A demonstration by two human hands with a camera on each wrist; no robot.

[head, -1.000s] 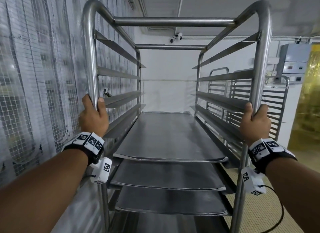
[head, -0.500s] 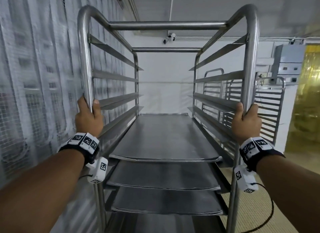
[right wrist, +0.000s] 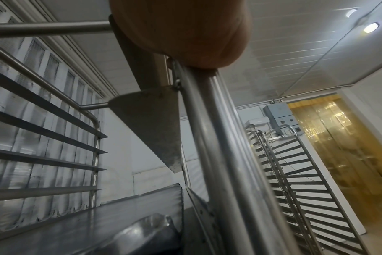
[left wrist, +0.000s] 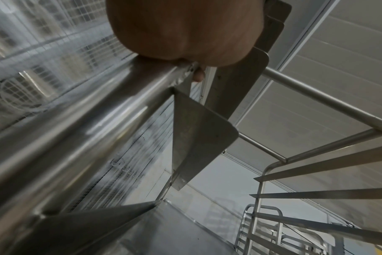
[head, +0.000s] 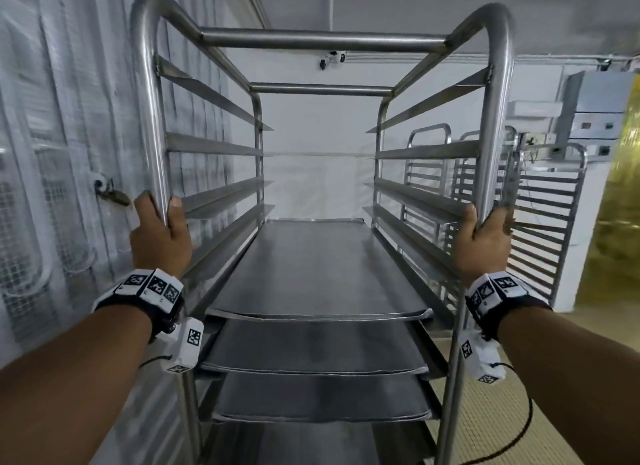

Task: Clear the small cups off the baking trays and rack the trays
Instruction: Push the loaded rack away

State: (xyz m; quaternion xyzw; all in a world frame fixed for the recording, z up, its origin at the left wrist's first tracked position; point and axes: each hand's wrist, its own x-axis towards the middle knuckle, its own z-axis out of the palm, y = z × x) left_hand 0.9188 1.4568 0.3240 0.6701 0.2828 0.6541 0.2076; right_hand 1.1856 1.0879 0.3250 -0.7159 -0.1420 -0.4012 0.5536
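Note:
A tall steel tray rack [head: 322, 43] stands straight ahead in the head view. My left hand [head: 159, 234] grips its near left upright [head: 150, 118]. My right hand [head: 485, 239] grips the near right upright [head: 497, 125]. Several dark baking trays sit on the lower rails; the top one [head: 315, 270] is bare, with two more [head: 315, 347] stacked below it. No cups show anywhere. In the left wrist view the heel of my left hand [left wrist: 185, 31] wraps the steel upright [left wrist: 81, 120]. In the right wrist view my right hand [right wrist: 185, 31] clasps the upright [right wrist: 209, 138].
A mesh-and-plastic wall [head: 52, 153] runs close along the left. Several empty racks [head: 540, 215] stand to the right against a white wall. A yellow strip curtain [head: 616, 205] hangs at far right. Tiled floor [head: 485, 423] lies below.
The rack's frame sits a little differently in the view and the left wall blurs, so the rack and I have shifted along the wall. Both hands keep their hold on the uprights.

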